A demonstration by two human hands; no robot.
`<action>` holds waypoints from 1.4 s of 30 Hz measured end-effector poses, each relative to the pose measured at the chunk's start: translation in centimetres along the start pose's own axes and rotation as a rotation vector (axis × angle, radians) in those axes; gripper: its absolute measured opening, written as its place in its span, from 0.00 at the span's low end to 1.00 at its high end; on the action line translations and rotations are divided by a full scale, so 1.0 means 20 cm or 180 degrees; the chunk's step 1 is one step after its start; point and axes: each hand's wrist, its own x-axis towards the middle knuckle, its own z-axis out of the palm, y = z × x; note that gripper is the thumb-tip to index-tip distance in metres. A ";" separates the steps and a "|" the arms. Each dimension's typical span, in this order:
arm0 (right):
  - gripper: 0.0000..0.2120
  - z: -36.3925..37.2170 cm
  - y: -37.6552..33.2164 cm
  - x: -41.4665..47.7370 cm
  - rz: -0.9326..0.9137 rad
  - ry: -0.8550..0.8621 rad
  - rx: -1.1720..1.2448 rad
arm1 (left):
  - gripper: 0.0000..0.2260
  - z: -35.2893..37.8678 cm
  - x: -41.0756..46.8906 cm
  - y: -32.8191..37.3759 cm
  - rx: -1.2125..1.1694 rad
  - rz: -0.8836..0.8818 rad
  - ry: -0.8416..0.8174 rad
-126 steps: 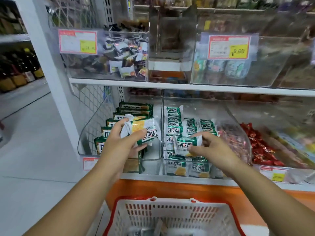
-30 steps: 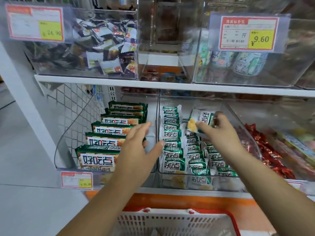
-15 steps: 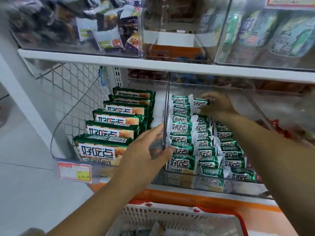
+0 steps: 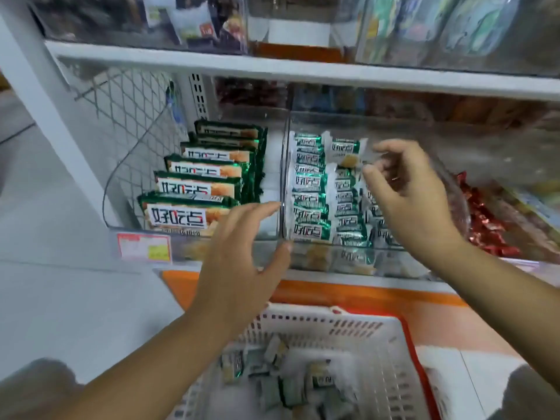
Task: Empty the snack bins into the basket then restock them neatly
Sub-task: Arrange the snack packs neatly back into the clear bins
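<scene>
Two hands at clear bin (image 4: 394,262): left hand (image 4: 239,253) flat, fingers straight against front-left corner; right hand (image 4: 409,195) loosely curled, empty, over packet rows (image 4: 309,207). Risk: knuckles may snag rear packet (image 4: 345,150) on exit, toppling row. Loose packets (image 4: 291,386) wait in basket (image 4: 333,316).

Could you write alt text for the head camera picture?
A person's hands reach into a shop shelf: the right hand hovers, fingers loosely curled, over rows of small green-and-white snack packets in a clear bin, the left hand, fingers straight, beside its left wall. Larger green packs lie to the left; a white basket below holds a few more.
</scene>
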 end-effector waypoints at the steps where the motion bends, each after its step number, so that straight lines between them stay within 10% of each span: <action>1: 0.09 -0.01 -0.04 -0.13 -0.0156 -0.0218 0.0141 | 0.18 0.00 -0.07 -0.02 0.0072 0.0073 -0.0068; 4: 0.07 0.01 0.01 -0.50 -0.0071 -0.1090 0.0106 | 0.16 0.08 -0.32 -0.20 0.0417 -0.0128 -0.0904; 10: 0.11 0.30 0.66 -1.05 0.1935 -0.3135 -0.0641 | 0.24 0.42 -0.75 -0.73 0.0880 -0.1093 -0.2311; 18: 0.23 0.56 1.22 -1.46 0.2710 -0.2580 -0.1291 | 0.26 0.74 -1.01 -1.09 0.0469 -0.2513 -0.2364; 27: 0.24 0.73 1.37 -1.57 0.2636 -0.3319 -0.2120 | 0.23 0.93 -1.04 -1.19 0.0050 -0.3078 -0.2121; 31: 0.16 0.72 1.29 -1.49 0.3775 -0.1863 -0.0760 | 0.12 1.00 -1.02 -1.21 -0.0432 -0.3483 -0.1709; 36: 0.17 0.81 1.15 -1.51 0.4288 -0.2851 -0.0276 | 0.17 1.06 -1.02 -1.20 -0.0471 -0.3815 -0.1375; 42: 0.25 0.90 1.09 -1.55 0.4919 -0.2615 0.0443 | 0.24 1.02 -1.00 -1.21 -0.0787 -0.4327 -0.1343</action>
